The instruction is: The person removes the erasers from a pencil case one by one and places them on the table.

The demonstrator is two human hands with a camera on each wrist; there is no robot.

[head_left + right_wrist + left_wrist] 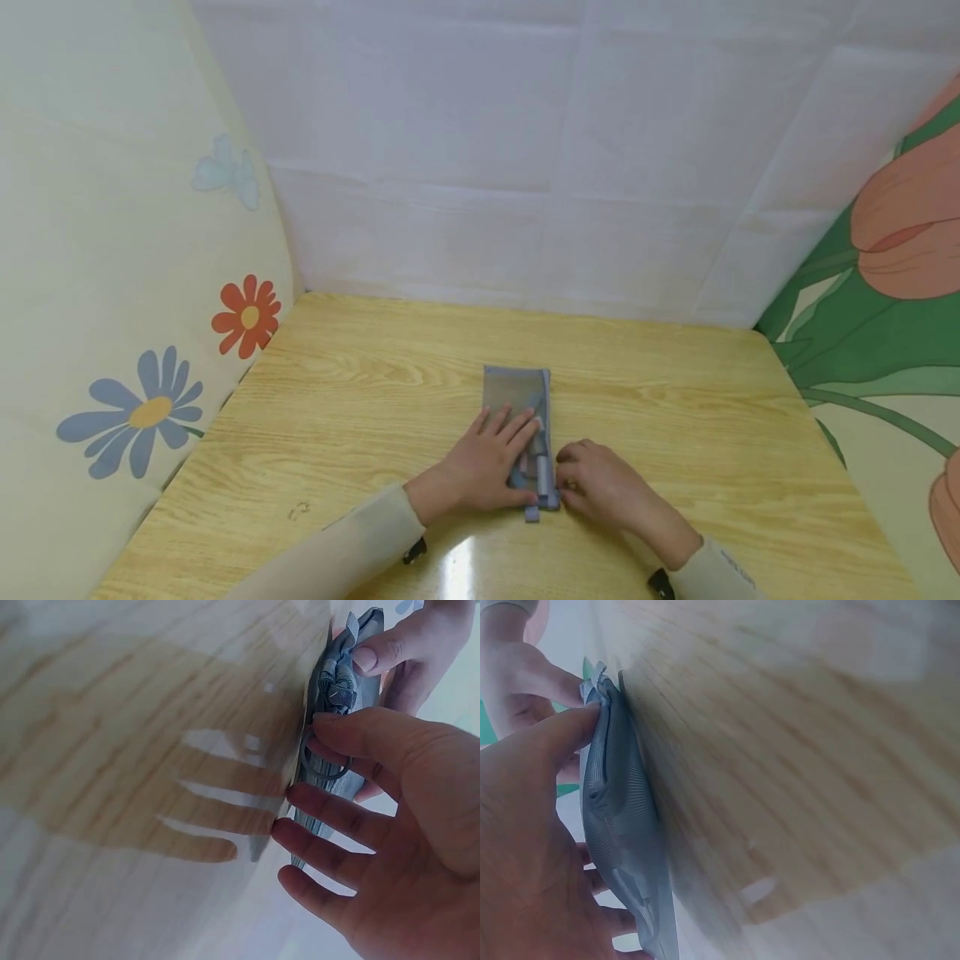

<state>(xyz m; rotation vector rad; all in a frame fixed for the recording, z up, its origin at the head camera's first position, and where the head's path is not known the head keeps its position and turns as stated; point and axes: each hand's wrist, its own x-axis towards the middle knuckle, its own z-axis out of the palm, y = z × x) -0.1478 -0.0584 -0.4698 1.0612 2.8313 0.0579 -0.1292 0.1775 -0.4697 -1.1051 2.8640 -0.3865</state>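
A blue-grey see-through mesh zip pouch (510,383) lies flat on the table, with a pale stick-shaped item (543,477) and other small things showing through it. My left hand (486,467) rests on the pouch with fingers spread, its thumb near the bottom end by a small fabric tab (532,514). At the pouch's lower right corner, my right hand (609,490) pinches the ring-shaped zipper pull (325,778) between thumb and index finger. The other right fingers reach down to the tabletop along the zipper edge. Much of the pouch's middle is hidden under the left hand.
The wood-grain table (360,367) extends around the pouch on all sides. A white cloth (465,167) hangs behind it, and flower-printed cloths hang at the left (112,275) and right (892,333) edges.
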